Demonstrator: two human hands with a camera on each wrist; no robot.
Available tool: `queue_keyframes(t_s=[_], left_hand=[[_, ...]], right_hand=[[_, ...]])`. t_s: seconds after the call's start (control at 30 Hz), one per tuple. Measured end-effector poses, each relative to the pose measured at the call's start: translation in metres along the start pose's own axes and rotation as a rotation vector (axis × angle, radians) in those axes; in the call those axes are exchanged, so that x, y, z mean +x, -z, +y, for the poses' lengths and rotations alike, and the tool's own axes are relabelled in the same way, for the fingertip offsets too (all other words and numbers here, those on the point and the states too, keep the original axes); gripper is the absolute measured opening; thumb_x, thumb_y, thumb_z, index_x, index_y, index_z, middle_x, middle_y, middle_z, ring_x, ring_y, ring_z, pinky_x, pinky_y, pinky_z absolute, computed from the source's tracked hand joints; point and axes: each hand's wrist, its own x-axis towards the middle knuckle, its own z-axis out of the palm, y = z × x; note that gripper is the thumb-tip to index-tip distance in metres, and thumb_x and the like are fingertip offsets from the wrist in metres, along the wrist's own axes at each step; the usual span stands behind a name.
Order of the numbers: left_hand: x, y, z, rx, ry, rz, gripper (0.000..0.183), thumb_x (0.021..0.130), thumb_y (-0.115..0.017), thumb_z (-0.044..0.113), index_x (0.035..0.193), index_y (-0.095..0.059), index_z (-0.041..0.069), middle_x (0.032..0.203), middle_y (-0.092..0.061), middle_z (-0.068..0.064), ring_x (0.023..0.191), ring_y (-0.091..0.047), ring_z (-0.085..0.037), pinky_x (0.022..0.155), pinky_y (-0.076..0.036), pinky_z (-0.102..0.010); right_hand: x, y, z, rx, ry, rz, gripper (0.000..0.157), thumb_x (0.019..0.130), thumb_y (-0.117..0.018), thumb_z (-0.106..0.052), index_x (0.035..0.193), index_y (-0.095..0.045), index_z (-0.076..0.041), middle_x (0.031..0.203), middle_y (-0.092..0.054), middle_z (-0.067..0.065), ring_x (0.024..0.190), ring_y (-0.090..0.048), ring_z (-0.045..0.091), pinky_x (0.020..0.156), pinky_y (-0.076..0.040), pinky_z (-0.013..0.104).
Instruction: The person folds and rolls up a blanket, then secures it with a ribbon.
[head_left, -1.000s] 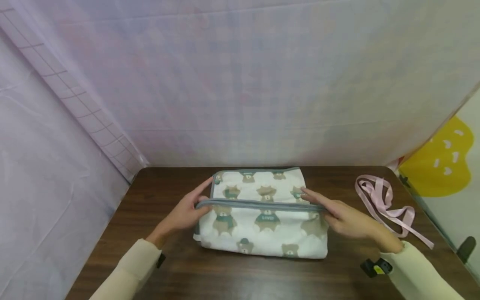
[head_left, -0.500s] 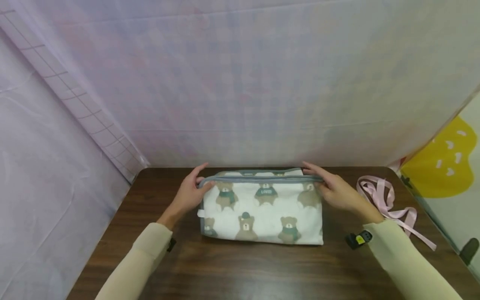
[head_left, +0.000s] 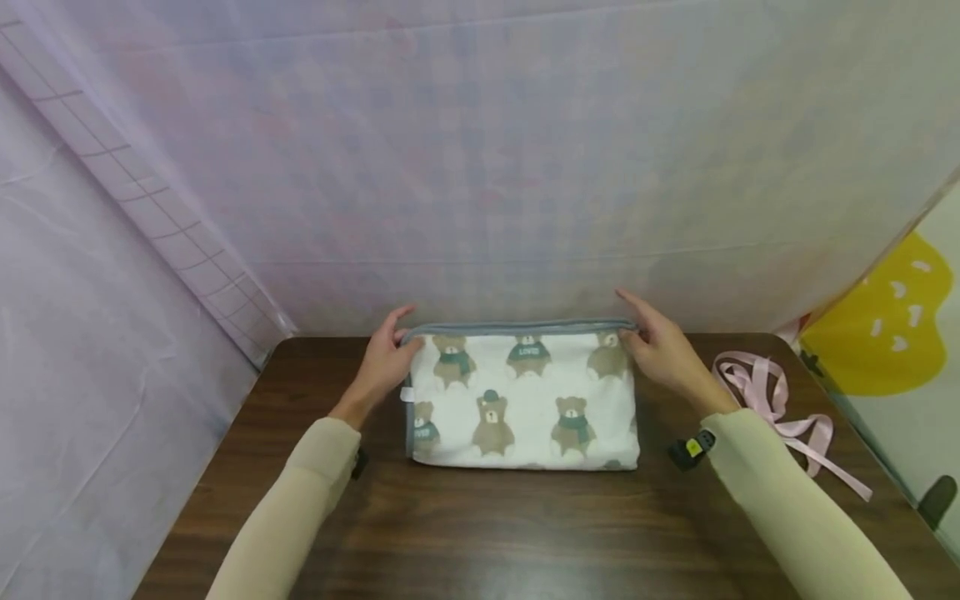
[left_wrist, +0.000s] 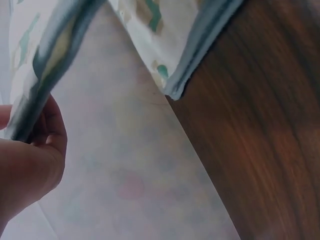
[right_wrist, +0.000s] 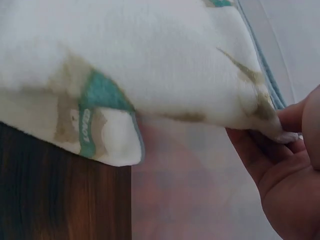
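Observation:
A white blanket [head_left: 517,408] printed with brown bears and edged in grey-blue binding lies folded at the far side of the table. My left hand [head_left: 386,360] pinches the far left corner of its upper layer; in the left wrist view the bound edge [left_wrist: 47,65] runs between thumb and fingers, raised above the lower layer's corner [left_wrist: 170,85]. At the far right corner my right hand [head_left: 660,346] pinches the same layer, and the right wrist view shows the cloth [right_wrist: 200,75] between thumb and fingers, lifted off the layer below. A small white tag [head_left: 407,394] sticks out on the left side.
A loose pink ribbon [head_left: 765,400] lies in loops on the right of the brown wooden table [head_left: 480,533]. A pale curtain [head_left: 480,208] hangs right behind the table's far edge. A yellow shape [head_left: 877,325] is on the right wall.
Both hands have carried the blanket's upper edge away from the body, to the table's far edge. That layer now covers the part of the blanket seen beyond it earlier.

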Motion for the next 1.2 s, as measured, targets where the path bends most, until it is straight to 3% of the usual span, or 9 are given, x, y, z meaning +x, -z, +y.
queue_keyframes(t_s=[0.13, 0.2, 0.33, 0.43, 0.67, 0.83, 0.97, 1.07, 1.2], left_hand=[[0.007, -0.002, 0.001, -0.002, -0.019, 0.035, 0.057, 0.096, -0.058, 0.011, 0.150, -0.040, 0.016, 0.071, -0.055, -0.002, 0.046, -0.037, -0.010, 0.044, -0.034, -0.024], [0.011, -0.004, -0.001, -0.012, -0.025, 0.056, 0.056, 0.097, -0.059, 0.011, 0.149, -0.041, 0.015, 0.070, -0.055, -0.002, 0.046, -0.037, -0.010, 0.044, -0.035, -0.024], [0.017, -0.010, -0.006, -0.050, -0.005, 0.099, 0.054, 0.097, -0.060, 0.011, 0.148, -0.043, 0.014, 0.079, -0.063, -0.005, 0.053, -0.050, -0.011, 0.049, -0.043, -0.024], [0.021, -0.014, -0.012, -0.074, 0.031, 0.113, 0.054, 0.097, -0.059, 0.011, 0.148, -0.041, 0.014, 0.087, -0.067, -0.010, 0.058, -0.054, -0.012, 0.054, -0.046, -0.024], [0.024, -0.022, -0.024, -0.088, 0.086, 0.081, 0.059, 0.095, -0.050, 0.002, 0.151, -0.037, 0.016, 0.115, -0.067, -0.016, 0.057, -0.041, -0.012, 0.052, -0.034, -0.024], [0.026, -0.029, -0.034, -0.035, 0.084, 0.090, 0.057, 0.097, -0.054, 0.004, 0.151, -0.038, 0.013, 0.123, -0.066, -0.018, 0.083, -0.056, -0.019, 0.069, -0.044, -0.028], [0.028, -0.035, -0.040, 0.033, 0.092, 0.156, 0.053, 0.096, -0.060, 0.006, 0.146, -0.045, 0.009, 0.118, -0.068, -0.020, 0.103, -0.062, -0.029, 0.084, -0.050, -0.037], [0.030, -0.036, -0.044, 0.055, 0.121, 0.183, 0.051, 0.094, -0.061, 0.006, 0.144, -0.048, 0.008, 0.117, -0.068, -0.021, 0.106, -0.063, -0.031, 0.087, -0.051, -0.040], [0.032, -0.038, -0.046, 0.048, 0.139, 0.187, 0.050, 0.094, -0.060, 0.005, 0.143, -0.048, 0.009, 0.118, -0.067, -0.020, 0.106, -0.062, -0.031, 0.087, -0.051, -0.041]], right_hand=[[0.008, -0.004, 0.002, 0.005, -0.047, 0.072, 0.058, 0.098, -0.057, -0.009, 0.153, -0.038, -0.013, 0.063, -0.047, 0.006, 0.048, -0.043, 0.012, 0.044, -0.039, 0.029], [0.012, -0.009, 0.004, 0.016, -0.068, 0.127, 0.056, 0.097, -0.059, -0.009, 0.150, -0.042, -0.012, 0.067, -0.056, 0.008, 0.052, -0.047, 0.010, 0.048, -0.041, 0.027], [0.019, -0.021, 0.010, 0.050, -0.119, 0.241, 0.052, 0.094, -0.063, -0.008, 0.145, -0.049, -0.009, 0.081, -0.069, 0.016, 0.067, -0.056, 0.007, 0.058, -0.043, 0.018], [0.021, -0.032, 0.015, 0.083, -0.192, 0.288, 0.054, 0.094, -0.064, -0.010, 0.145, -0.047, -0.008, 0.087, -0.071, 0.018, 0.073, -0.059, 0.010, 0.061, -0.044, 0.015], [0.022, -0.052, 0.024, 0.133, -0.372, 0.306, 0.055, 0.096, -0.062, -0.010, 0.146, -0.041, -0.008, 0.098, -0.072, 0.020, 0.081, -0.062, 0.020, 0.069, -0.048, 0.024], [0.023, -0.060, 0.030, 0.171, -0.424, 0.301, 0.049, 0.096, -0.059, -0.008, 0.142, -0.042, -0.006, 0.104, -0.071, 0.022, 0.080, -0.063, 0.018, 0.079, -0.050, 0.035], [0.022, -0.062, 0.035, 0.213, -0.434, 0.278, 0.048, 0.094, -0.057, -0.006, 0.139, -0.043, -0.005, 0.100, -0.070, 0.022, 0.069, -0.058, 0.009, 0.070, -0.050, 0.028], [0.021, -0.063, 0.039, 0.238, -0.439, 0.254, 0.048, 0.091, -0.054, -0.004, 0.137, -0.044, -0.005, 0.098, -0.068, 0.020, 0.065, -0.055, 0.008, 0.059, -0.048, 0.022], [0.021, -0.064, 0.044, 0.224, -0.454, 0.260, 0.044, 0.093, -0.054, -0.005, 0.136, -0.047, -0.005, 0.105, -0.069, 0.022, 0.075, -0.059, 0.013, 0.062, -0.046, 0.018]])
